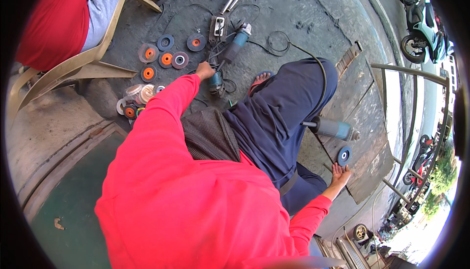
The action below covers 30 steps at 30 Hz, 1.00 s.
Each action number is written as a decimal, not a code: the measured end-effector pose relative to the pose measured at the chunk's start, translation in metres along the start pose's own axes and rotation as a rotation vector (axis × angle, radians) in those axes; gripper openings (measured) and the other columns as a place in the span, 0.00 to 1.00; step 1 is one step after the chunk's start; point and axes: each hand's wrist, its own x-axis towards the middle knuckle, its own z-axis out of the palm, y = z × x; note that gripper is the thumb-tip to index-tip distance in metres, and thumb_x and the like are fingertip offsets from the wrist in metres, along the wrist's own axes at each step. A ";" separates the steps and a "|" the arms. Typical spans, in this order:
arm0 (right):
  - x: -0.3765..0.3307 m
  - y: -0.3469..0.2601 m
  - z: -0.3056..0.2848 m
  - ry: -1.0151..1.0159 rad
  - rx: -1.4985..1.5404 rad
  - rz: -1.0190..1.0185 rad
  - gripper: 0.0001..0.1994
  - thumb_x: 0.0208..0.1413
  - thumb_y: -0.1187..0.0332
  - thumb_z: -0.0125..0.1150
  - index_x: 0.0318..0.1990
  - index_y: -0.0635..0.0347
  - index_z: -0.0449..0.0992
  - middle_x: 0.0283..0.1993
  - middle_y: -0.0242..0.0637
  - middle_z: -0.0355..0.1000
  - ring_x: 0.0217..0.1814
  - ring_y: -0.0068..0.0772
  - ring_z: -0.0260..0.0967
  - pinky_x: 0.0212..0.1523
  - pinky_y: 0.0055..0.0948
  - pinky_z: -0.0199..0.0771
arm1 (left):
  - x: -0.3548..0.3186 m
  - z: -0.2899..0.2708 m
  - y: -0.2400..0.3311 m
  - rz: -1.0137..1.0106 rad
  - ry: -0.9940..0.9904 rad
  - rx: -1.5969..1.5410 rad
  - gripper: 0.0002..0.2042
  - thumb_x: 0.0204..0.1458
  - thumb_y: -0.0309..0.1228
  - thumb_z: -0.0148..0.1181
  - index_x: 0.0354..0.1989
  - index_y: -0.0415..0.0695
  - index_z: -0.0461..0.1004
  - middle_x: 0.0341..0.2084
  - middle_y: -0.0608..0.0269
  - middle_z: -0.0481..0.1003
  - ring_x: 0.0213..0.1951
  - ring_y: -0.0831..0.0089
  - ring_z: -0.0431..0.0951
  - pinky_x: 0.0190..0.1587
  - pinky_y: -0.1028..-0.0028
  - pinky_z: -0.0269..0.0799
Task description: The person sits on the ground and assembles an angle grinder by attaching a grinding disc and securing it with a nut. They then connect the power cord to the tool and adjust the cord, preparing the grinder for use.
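Out ahead, my left hand is closed at a blue-and-grey angle grinder; the exact grip is partly hidden. A second angle grinder lies just beyond it, among cords. On the right, my right hand has its palm up and fingers stretched. Its fingertips are at the edge of a dark blue-grey grinding disc with a pale ring at its centre. A third grinder rests on the worn wooden board, close to that disc and beside my leg.
Several loose discs with orange or pale centres lie at the left, near a stack of discs. A power outlet box stands beyond the grinders. A person sits on a plastic chair. A cord crosses my knee.
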 end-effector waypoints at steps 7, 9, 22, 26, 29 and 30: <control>-0.027 0.008 -0.006 0.133 -0.307 -0.154 0.23 0.63 0.57 0.52 0.51 0.72 0.69 0.51 0.54 0.70 0.49 0.55 0.73 0.44 0.46 0.78 | 0.021 0.014 0.014 0.214 0.367 -0.025 0.16 0.45 0.37 0.63 0.34 0.35 0.79 0.35 0.40 0.78 0.42 0.44 0.78 0.46 0.54 0.74; -0.036 0.011 -0.007 0.151 -0.313 -0.163 0.22 0.63 0.57 0.52 0.50 0.72 0.70 0.50 0.52 0.70 0.48 0.54 0.73 0.43 0.45 0.78 | 0.025 0.013 0.027 0.234 0.433 -0.004 0.17 0.44 0.38 0.65 0.36 0.36 0.78 0.34 0.40 0.78 0.41 0.45 0.78 0.45 0.56 0.74; -0.079 0.020 -0.028 0.288 -0.429 -0.274 0.21 0.61 0.59 0.55 0.50 0.72 0.71 0.45 0.48 0.72 0.37 0.46 0.76 0.27 0.32 0.79 | 0.098 0.066 0.076 0.063 0.136 -0.103 0.50 0.32 0.51 0.76 0.60 0.30 0.60 0.49 0.38 0.74 0.53 0.49 0.75 0.55 0.63 0.69; -0.090 0.007 -0.039 0.321 -0.508 -0.330 0.21 0.60 0.58 0.55 0.49 0.71 0.71 0.45 0.47 0.72 0.36 0.43 0.75 0.23 0.30 0.77 | 0.108 0.063 0.088 -0.029 -0.054 -0.197 0.35 0.30 0.45 0.76 0.44 0.29 0.75 0.43 0.43 0.78 0.46 0.54 0.79 0.50 0.64 0.72; -0.095 0.000 -0.042 0.322 -0.542 -0.335 0.20 0.60 0.57 0.56 0.48 0.69 0.72 0.45 0.46 0.72 0.33 0.40 0.74 0.23 0.29 0.76 | 0.111 0.065 0.106 -0.019 -0.165 -0.426 0.23 0.31 0.38 0.74 0.34 0.32 0.78 0.34 0.53 0.79 0.32 0.65 0.80 0.34 0.69 0.75; -0.094 -0.001 -0.040 0.285 -0.550 -0.355 0.20 0.60 0.57 0.56 0.48 0.69 0.72 0.45 0.46 0.72 0.33 0.39 0.74 0.23 0.29 0.76 | 0.111 0.062 0.109 -0.017 -0.239 -0.534 0.23 0.32 0.37 0.74 0.34 0.32 0.78 0.33 0.55 0.79 0.30 0.67 0.80 0.32 0.70 0.75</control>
